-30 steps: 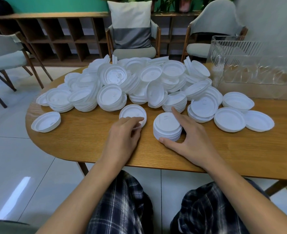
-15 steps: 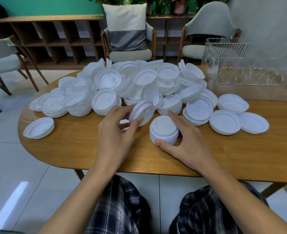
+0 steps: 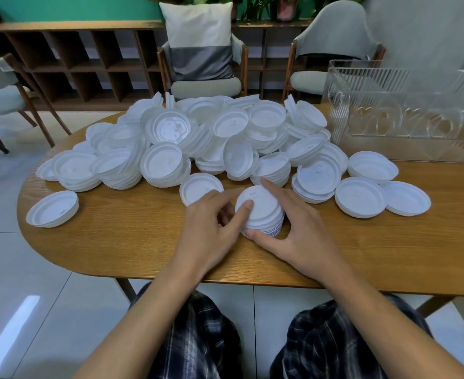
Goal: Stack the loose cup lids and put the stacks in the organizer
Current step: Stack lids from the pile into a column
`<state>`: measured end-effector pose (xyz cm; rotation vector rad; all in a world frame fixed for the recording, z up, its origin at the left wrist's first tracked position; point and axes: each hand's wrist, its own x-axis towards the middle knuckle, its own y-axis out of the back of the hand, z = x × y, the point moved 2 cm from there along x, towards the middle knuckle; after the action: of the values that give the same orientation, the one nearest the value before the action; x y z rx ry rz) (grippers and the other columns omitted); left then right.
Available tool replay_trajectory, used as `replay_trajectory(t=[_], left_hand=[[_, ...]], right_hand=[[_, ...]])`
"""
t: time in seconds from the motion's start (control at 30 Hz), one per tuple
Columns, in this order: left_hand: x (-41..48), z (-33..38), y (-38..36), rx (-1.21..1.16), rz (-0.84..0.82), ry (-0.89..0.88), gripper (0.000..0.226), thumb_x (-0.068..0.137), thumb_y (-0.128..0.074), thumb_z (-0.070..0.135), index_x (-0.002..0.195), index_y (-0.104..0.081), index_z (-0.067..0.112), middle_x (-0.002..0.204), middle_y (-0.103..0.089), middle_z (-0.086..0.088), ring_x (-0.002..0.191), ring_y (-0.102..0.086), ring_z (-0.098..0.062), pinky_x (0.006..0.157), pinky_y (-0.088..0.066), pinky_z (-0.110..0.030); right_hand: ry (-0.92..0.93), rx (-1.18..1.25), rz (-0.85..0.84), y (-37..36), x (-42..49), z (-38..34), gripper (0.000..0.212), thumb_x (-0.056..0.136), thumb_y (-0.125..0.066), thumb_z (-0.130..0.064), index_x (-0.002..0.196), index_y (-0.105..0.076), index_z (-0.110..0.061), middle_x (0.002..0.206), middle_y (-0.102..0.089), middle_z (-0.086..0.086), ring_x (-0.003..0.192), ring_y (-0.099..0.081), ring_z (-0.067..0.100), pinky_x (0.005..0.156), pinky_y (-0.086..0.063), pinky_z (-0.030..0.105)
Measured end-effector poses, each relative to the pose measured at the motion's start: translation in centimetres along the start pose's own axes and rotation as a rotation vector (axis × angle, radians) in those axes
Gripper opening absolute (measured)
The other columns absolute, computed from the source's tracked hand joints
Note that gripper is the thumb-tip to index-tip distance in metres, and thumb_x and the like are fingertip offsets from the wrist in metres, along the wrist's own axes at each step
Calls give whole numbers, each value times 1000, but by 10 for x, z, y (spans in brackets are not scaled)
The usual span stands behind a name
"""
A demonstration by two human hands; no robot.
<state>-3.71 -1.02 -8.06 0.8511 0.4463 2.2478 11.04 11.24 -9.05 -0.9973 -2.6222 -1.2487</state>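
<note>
At the far left of the wooden table (image 3: 110,242), one lone lid (image 3: 53,209) lies by itself with its open side up. Next comes the big pile of lids (image 3: 198,138). It fills the middle of the table, and the white lids lie every which way, some in short leaning heaps. Behind the pile stands a chair (image 3: 206,87) with a white and grey pillow (image 3: 198,42) on it.

A flat lid (image 3: 200,187) lies at the near edge of the pile, just beside the left hand (image 3: 211,233). The left hand holds the stack (image 3: 263,214) from its left side. Its thumb presses on the top lid and its pointer finger reaches toward the far rim.

The stack stands upright on the table, in front of the pile and between the two hands.

The right hand (image 3: 302,231) wraps round the right side of the stack. Its pointer finger lies straight along the back and its thumb touches the bottom at the front.

Further right lie some low heaps (image 3: 359,196) of lids, close to each other. At the far right, at the back of the table, stands the clear organizer (image 3: 400,113), well apart from the stack. I cannot tell what is inside its ribbed walls.
</note>
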Motion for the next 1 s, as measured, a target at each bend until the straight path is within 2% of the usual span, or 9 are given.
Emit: replay_trajectory(t=[0.1,0.2,0.33,0.5,0.63,0.73,0.83,0.93,1.0], left_hand=[[0,-4,-1,-39,-28,7,44,89,-73,57,125,-76,32,94,-65,13,85,-64,-11,73,-45,-11],[0,-3,-2,-86,-105,17,57,81,-82,56,131,-72,31,113,-68,16,103,-65,-5,83,-51,-14],[2,-2,-3,-62,-107,-22,61,80,-86,52,133,-70,28,118,-66,14,110,-62,-4,86,-47,-10],[2,-5,-5,-44,-122,-42,63,79,-86,52,134,-69,26,120,-63,12,114,-61,-4,89,-47,-11],[0,-10,-7,-36,-146,-41,66,80,-81,59,136,-68,28,122,-60,14,115,-61,-6,92,-52,-20],[-3,-12,-6,59,-157,-48,72,87,-65,71,144,-62,27,128,-55,13,122,-56,-5,100,-48,-22],[-7,-10,2,140,-12,-109,55,97,-62,56,139,-67,19,124,-60,5,116,-59,-10,97,-49,-23],[-7,-22,14,349,123,-241,34,95,-72,26,126,-73,12,116,-68,-3,107,-63,-21,91,-52,-37],[-4,-34,21,460,129,-265,32,91,-78,15,123,-74,12,115,-72,-4,104,-66,-26,88,-50,-42]], right_hand=[[1,6,11,0,0,1,90,83,-83,-49,159,-36,-39,144,-49,-21,129,-37,-23,102,-26,-3],[3,2,2,-1,-1,3,92,84,-83,-44,160,-31,-41,144,-45,-23,128,-32,-27,100,-24,-5],[-5,-9,-1,-2,-1,6,97,84,-83,-45,163,-28,-36,145,-44,-23,130,-33,-26,103,-24,-3],[17,-15,10,-2,0,6,97,82,-83,-48,163,-35,-23,149,-50,-15,136,-40,-12,107,-27,1],[32,-12,30,-2,0,7,97,79,-78,-55,161,-39,-19,145,-51,-17,133,-38,-21,106,-29,1],[12,-3,35,-2,-1,5,96,80,-84,-51,160,-40,-21,143,-52,-19,132,-39,-21,105,-29,1],[-8,-7,25,-1,-1,3,97,80,-82,-56,162,-37,-27,145,-51,-22,132,-37,-22,105,-27,-1],[-26,-20,11,-2,-1,4,100,81,-83,-55,163,-32,-31,149,-48,-21,132,-31,-26,105,-22,-3],[-28,-15,11,-2,-1,5,100,81,-83,-55,163,-30,-34,150,-47,-22,132,-29,-27,105,-20,-4]])
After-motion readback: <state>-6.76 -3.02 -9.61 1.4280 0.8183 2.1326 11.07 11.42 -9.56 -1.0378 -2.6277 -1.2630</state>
